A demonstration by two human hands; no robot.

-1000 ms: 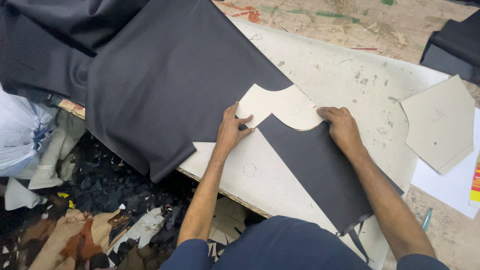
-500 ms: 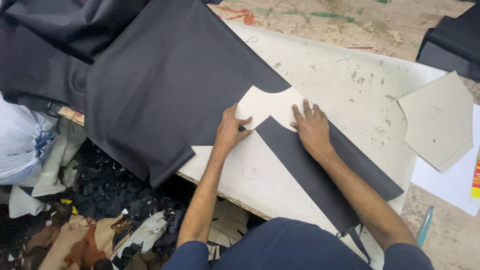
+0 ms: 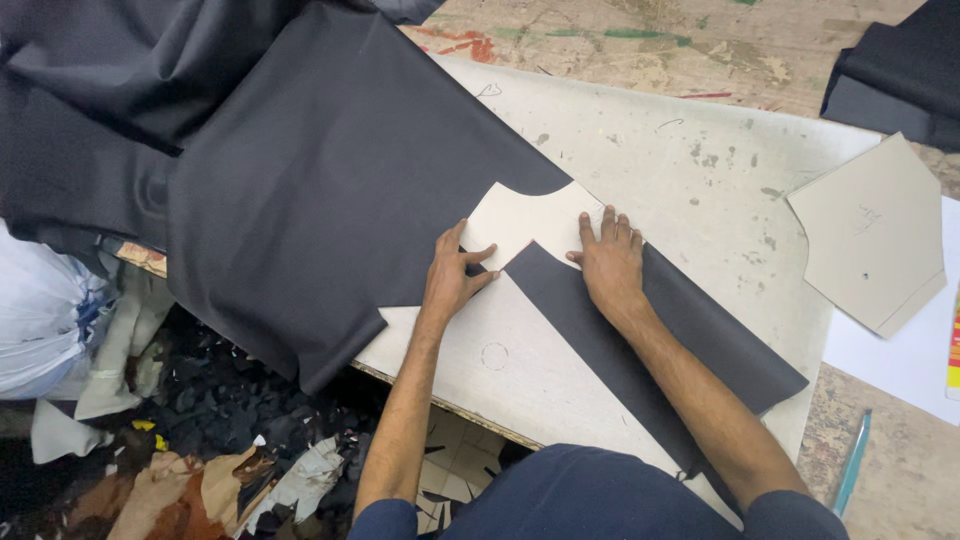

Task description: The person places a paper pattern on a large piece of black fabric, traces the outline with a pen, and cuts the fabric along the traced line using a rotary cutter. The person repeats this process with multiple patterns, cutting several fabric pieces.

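Dark cloth (image 3: 330, 200) hides the cardboard pattern (image 3: 525, 220) edge; hands flat.

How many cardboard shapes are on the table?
2: one cardboard shape lies under both hands on the dark cloth; the other cardboard shape lies alone at the right. More may hide under the cloth.

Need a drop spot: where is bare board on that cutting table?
Bare white board lies between the dark fabric and the loose cardboard pattern. A smaller patch sits near the front edge, between the left hand and the dark fabric strip. Crowded: centre, where the right hand presses the pattern piece.
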